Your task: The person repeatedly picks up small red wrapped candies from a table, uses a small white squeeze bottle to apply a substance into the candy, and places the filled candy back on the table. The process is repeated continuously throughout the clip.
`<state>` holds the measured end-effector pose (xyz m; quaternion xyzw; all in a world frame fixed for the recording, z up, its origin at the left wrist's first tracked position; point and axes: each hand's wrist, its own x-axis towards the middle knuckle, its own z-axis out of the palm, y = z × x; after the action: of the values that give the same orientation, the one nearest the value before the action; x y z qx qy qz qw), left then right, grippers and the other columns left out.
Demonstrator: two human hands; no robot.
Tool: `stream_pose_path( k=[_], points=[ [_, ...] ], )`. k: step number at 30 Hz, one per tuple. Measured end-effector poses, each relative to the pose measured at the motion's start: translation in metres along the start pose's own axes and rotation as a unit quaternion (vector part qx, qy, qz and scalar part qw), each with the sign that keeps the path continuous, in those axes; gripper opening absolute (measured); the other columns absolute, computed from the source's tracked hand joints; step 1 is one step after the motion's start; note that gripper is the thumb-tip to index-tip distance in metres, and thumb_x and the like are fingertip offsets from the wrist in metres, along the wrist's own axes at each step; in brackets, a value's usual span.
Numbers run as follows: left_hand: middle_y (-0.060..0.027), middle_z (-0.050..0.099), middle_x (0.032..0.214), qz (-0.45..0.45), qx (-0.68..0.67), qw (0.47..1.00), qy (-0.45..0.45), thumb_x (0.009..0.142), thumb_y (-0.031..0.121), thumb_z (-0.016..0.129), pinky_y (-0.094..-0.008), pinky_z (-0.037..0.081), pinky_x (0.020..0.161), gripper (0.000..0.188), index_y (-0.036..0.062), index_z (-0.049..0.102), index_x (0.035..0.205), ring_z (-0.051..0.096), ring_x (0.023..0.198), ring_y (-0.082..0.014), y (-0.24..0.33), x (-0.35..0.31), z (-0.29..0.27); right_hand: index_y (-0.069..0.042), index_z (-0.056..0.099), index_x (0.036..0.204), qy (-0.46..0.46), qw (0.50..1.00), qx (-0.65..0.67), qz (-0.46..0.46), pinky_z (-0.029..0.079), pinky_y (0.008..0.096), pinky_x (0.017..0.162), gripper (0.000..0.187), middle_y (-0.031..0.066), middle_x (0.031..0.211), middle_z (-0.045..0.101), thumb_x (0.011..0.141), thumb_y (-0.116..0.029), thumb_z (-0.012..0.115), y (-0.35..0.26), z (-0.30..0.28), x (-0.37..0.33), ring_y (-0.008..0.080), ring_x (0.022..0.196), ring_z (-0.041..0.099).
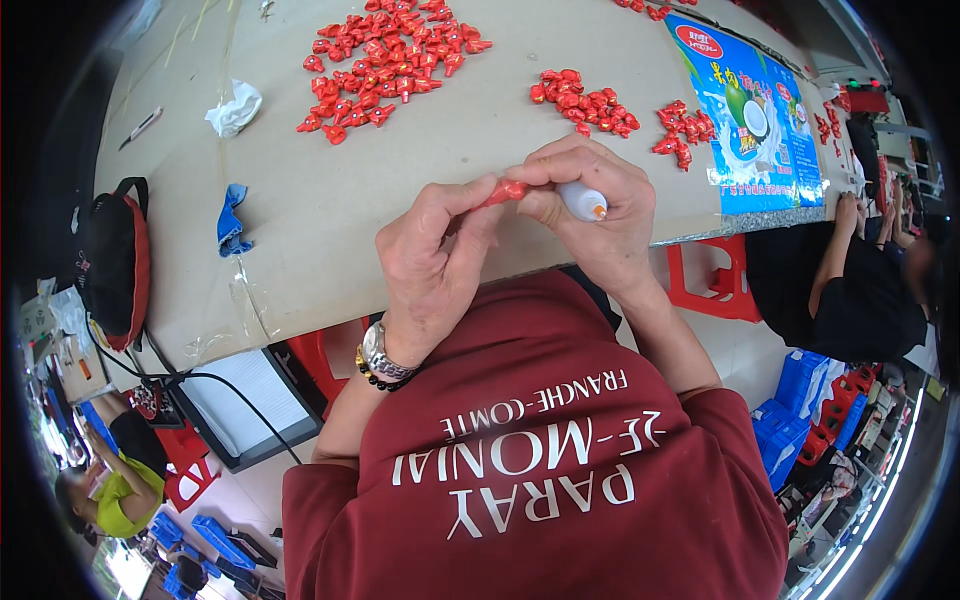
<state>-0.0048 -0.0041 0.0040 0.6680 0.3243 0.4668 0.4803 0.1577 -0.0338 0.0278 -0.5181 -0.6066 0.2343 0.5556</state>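
Above the table's near edge, my left hand (pixel 432 252) pinches a small glossy red piece (pixel 507 191) between thumb and fingertips. My right hand (pixel 605 215) grips the piece's other end with thumb and forefinger. Tucked in that same hand is a small white squeeze bottle (pixel 578 200), its orange tip pointing down and to the right. Fingers cover much of the red piece, so its full shape is hidden. Past my hands, similar red pieces lie in a large loose pile (pixel 385 65), a smaller heap (pixel 585 103) and a little cluster (pixel 683 132).
Left on the table lie a crumpled white tissue (pixel 234 108), a blue scrap (pixel 232 220), a utility knife (pixel 141 128) and a black-red bag (pixel 118 265). A blue printed sheet (pixel 750 120) covers the right part. A co-worker (pixel 850 280) sits at right beside a red stool (pixel 712 278).
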Motion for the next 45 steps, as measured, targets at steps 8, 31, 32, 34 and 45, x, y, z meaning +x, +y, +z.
stream_pose_path(
  k=[8,31,32,34,45],
  points=[
    [-0.0099,0.065,0.092,-0.086,-0.074,0.993,-0.021,0.091,0.003,0.057,-0.0175,0.044,0.053,0.024,-0.0051,0.050,0.112,0.059,0.064,-0.0077,0.010,0.000,0.001,0.000,0.068,0.083,0.034,0.999,-0.017,-0.007,0.049,0.0255,0.058,0.021,0.0090,0.077,0.065,0.064,0.006,0.075,0.001,0.004,-0.005,0.0163,0.067,0.063],
    [-0.0077,0.064,0.084,-0.065,-0.062,0.993,-0.081,0.090,-0.002,0.055,-0.0173,0.043,0.048,0.018,-0.0047,0.057,0.108,0.058,0.061,-0.0074,0.009,0.001,-0.004,-0.001,0.066,0.079,0.012,0.999,-0.024,-0.040,0.049,0.0259,0.054,0.017,0.0091,0.077,0.063,0.065,0.004,0.075,0.001,0.000,-0.010,0.0171,0.065,0.062],
    [-0.0076,0.064,0.084,-0.066,-0.066,0.992,-0.081,0.090,-0.002,0.055,-0.0172,0.043,0.048,0.018,-0.0047,0.057,0.108,0.058,0.061,-0.0073,0.009,0.001,-0.004,-0.001,0.066,0.079,0.014,0.999,-0.027,-0.042,0.049,0.0259,0.054,0.017,0.0090,0.078,0.063,0.065,0.004,0.075,0.002,0.000,-0.010,0.0169,0.065,0.062],
    [-0.0074,0.064,0.084,-0.066,-0.075,0.992,-0.081,0.091,-0.002,0.055,-0.0168,0.043,0.049,0.019,-0.0045,0.056,0.109,0.058,0.060,-0.0071,0.007,0.002,-0.003,-0.002,0.067,0.080,0.014,0.999,-0.021,-0.032,0.049,0.0258,0.054,0.018,0.0091,0.078,0.063,0.065,0.004,0.075,0.001,-0.001,-0.009,0.0169,0.065,0.062],
    [-0.0072,0.062,0.065,-0.069,0.177,0.981,-0.048,0.079,0.004,0.069,-0.0248,0.044,0.050,0.022,0.0003,0.060,0.098,0.058,0.054,-0.0117,0.001,0.026,-0.015,-0.002,0.068,0.084,0.192,0.969,-0.033,0.150,0.047,0.0263,0.072,0.013,0.0058,0.085,0.063,0.073,0.005,0.068,0.023,-0.061,-0.017,0.0135,0.083,0.059]
  ],
)
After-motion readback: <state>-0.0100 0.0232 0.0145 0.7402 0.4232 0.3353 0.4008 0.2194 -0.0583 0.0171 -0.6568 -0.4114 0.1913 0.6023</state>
